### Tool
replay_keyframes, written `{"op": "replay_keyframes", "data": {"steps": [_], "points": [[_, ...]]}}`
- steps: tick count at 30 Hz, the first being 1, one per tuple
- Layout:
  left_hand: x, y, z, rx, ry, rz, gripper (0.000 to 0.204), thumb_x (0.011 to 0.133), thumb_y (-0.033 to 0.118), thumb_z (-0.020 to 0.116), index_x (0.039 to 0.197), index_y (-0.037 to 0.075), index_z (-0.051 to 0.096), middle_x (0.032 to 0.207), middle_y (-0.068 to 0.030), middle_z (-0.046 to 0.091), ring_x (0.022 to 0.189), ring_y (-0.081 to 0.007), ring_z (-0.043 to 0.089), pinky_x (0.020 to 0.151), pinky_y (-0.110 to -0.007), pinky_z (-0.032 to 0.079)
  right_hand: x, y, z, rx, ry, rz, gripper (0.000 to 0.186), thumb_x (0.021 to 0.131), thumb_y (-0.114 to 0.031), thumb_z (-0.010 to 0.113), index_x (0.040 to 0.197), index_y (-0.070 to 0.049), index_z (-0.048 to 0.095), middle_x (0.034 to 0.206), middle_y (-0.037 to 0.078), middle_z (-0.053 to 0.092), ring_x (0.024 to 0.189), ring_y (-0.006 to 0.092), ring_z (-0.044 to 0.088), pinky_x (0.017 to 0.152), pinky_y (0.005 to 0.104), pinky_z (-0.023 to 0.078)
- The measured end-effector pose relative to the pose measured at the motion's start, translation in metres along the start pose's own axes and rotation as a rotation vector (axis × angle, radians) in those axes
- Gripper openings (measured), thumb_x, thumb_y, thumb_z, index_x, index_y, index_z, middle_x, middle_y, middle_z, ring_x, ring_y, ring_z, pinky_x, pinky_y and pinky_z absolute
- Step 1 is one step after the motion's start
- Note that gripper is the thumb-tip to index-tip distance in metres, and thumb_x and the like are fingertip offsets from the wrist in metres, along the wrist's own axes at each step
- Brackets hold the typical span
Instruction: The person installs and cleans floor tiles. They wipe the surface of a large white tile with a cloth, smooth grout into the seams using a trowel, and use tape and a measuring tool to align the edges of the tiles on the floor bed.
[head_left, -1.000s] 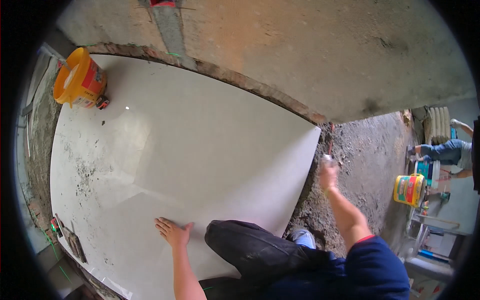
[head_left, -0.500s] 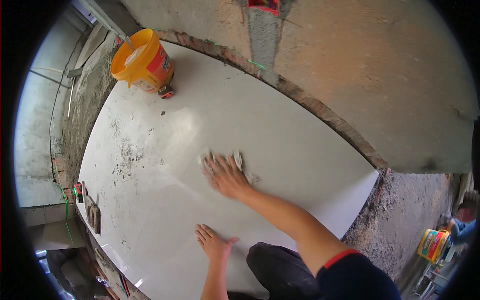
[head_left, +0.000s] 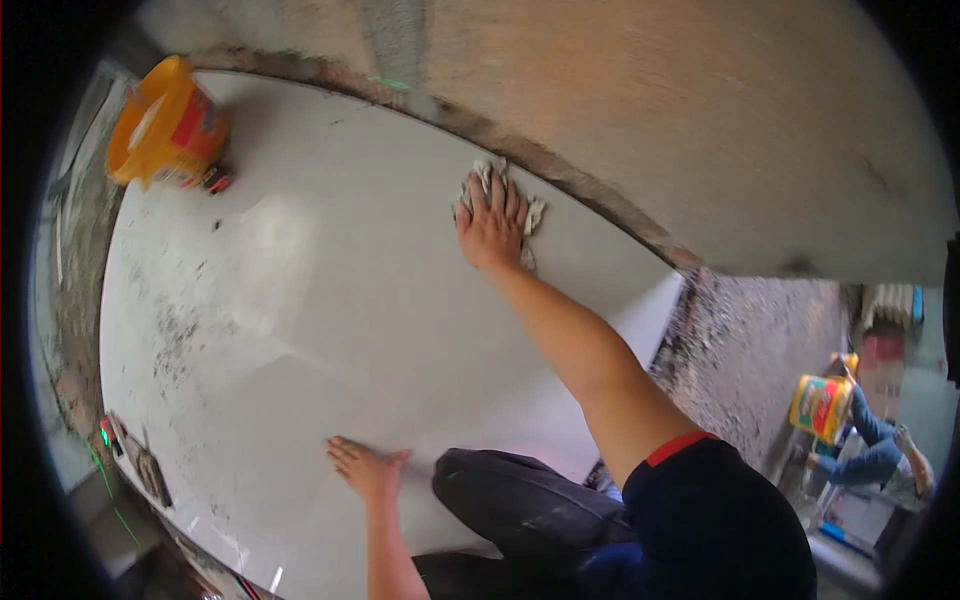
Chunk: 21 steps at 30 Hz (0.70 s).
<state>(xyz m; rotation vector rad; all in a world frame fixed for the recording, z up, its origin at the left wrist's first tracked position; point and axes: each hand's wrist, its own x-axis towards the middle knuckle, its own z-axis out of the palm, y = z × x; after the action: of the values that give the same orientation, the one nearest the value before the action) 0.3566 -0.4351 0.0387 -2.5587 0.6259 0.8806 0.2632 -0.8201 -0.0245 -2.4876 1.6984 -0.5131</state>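
A large, glossy light-grey slab point(head_left: 330, 290) spreads out beneath both hands. Near its far edge, by the wall, my right hand point(head_left: 490, 228) presses a crumpled whitish rag point(head_left: 534, 215) onto the surface, and folds of cloth stick out around the fingers. My left hand point(head_left: 366, 472) rests flat on the slab close to my body, fingers stretched and thumb apart, holding nothing. Dark crumbs of dirt point(head_left: 175, 335) are scattered across the slab's left part.
A yellow bucket point(head_left: 165, 130) stands on the slab's far left corner, a tape measure point(head_left: 216, 180) beside it. A flat trowel-like tool point(head_left: 150, 472) lies at the left edge. A rough wall point(head_left: 640, 120) borders the far side. At right, a person point(head_left: 875, 450) is beside another yellow bucket point(head_left: 820, 405).
My right hand has slid the rag away from me, from the slab's middle toward the wall-side edge. My left hand stays flat on the slab. The whole view has shifted.
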Motion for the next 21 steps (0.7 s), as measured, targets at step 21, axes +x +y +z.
{"op": "replay_keyframes", "data": {"steps": [21], "points": [[-0.338,-0.268,0.149,-0.687,0.55,-0.666,0.076,0.091,0.035,0.058,0.138,-0.015,0.027,0.146,-0.0311,0.027,0.137,-0.0401,0.026,0.114,-0.042,0.02,-0.188,0.223,-0.144,-0.005,-0.399,0.114,0.069,0.09,-0.035,0.051,0.149,-0.016,0.021,0.154,0.017,0.017,0.139,0.0374,0.021,0.113,0.0481,0.019]]}}
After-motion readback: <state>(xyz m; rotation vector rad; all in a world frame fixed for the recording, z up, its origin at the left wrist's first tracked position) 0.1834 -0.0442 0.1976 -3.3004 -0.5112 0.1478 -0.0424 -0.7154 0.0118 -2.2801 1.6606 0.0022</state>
